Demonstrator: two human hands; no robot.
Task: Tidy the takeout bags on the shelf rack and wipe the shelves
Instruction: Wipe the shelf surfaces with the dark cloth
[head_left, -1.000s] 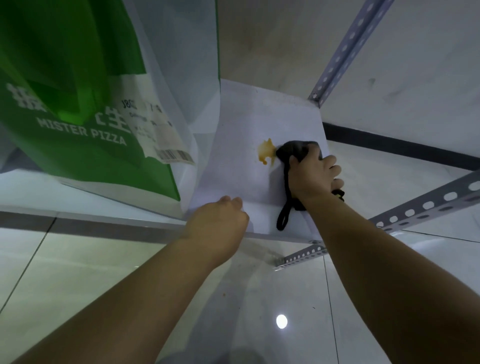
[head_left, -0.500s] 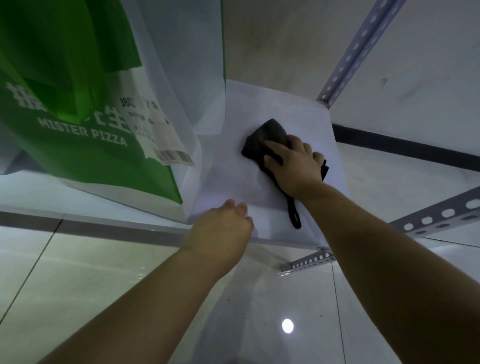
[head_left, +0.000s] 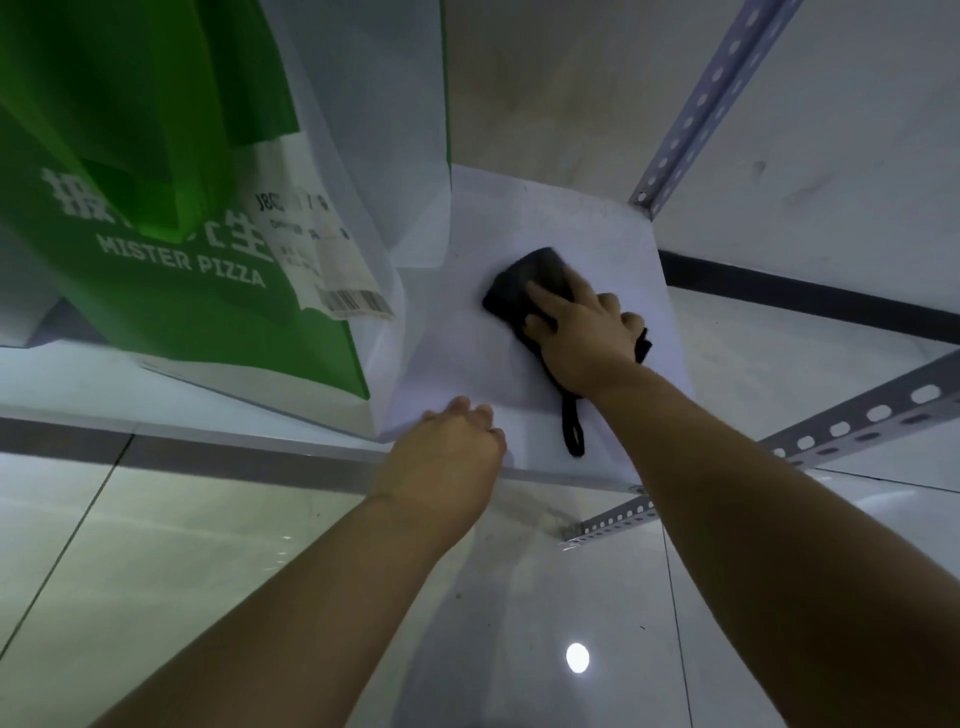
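- Nearest, low in the frame, two bare forearms reach up from the bottom edge over a glossy tiled floor (head_left: 156, 571), which carries a small bright reflection at lower right.
- The left hand (head_left: 447, 457) sits at the front edge of the white shelf (head_left: 613, 234), just below centre of the frame; its fingers are curled over the edge, and I cannot tell whether they grip anything besides the shelf itself.
- A little farther in, right of centre, the right hand (head_left: 582, 338) lies palm down on a black cloth (head_left: 524, 280), fingers spread and pressing it flat against the shelf surface.
- A thin black loop (head_left: 571, 431) from the cloth trails back toward the front edge, lying between the two wrists.
- At upper left, a green takeout bag (head_left: 171, 171) printed "MISTER PIZZA" stands on the same shelf, with a paper receipt (head_left: 332, 265) bearing a barcode stuck to its side; the bag is near the cloth but apart from it.
- Farthest, perforated metal rack posts (head_left: 696, 109) run up at upper right and across at right, against a pale wall.
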